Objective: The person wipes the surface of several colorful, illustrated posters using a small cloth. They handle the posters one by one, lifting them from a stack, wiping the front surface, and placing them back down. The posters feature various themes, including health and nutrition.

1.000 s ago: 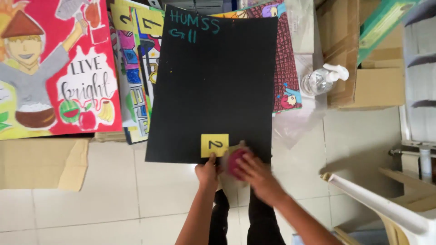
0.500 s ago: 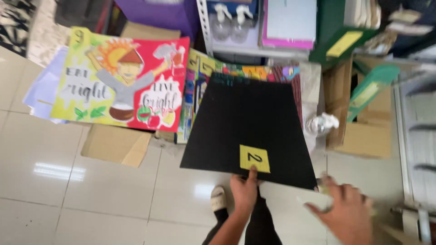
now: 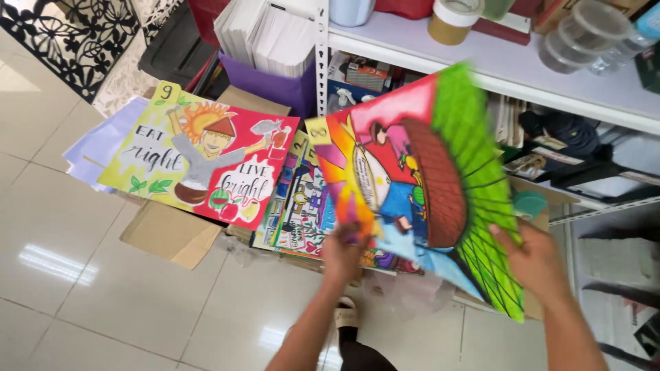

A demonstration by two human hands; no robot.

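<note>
Both my hands are on one large painted poster (image 3: pixel 426 178), centre-right of the frame. It is tilted, its picture side facing up at me, and blurred: orange and pink rays on its left part, a brown basket shape mid-sheet, a green field with black lines down its right edge.

My left hand (image 3: pixel 344 251), lower centre, has fingers clenched on the poster's lower left edge. My right hand (image 3: pixel 536 261), lower right, grasps the poster's lower right edge, thumb on the green area, the other fingers hidden behind the sheet.

Under and left of the held poster, a stack of other drawings (image 3: pixel 299 206) leans partly covered. Further left, a red poster (image 3: pixel 206 161) with a figure in a pointed hat and a sun lies on a flattened brown cardboard sheet (image 3: pixel 172 237), with pale lilac sheets (image 3: pixel 96 148) sticking out from beneath it at the left.

Upper centre: a purple bin (image 3: pixel 275 86) filled with white papers. A white shelf (image 3: pixel 522 69) runs across the upper right with cups and clear containers on it. Glossy pale floor tiles (image 3: pixel 103 295) fill the lower left. My slippered foot (image 3: pixel 346 316) shows bottom centre.
</note>
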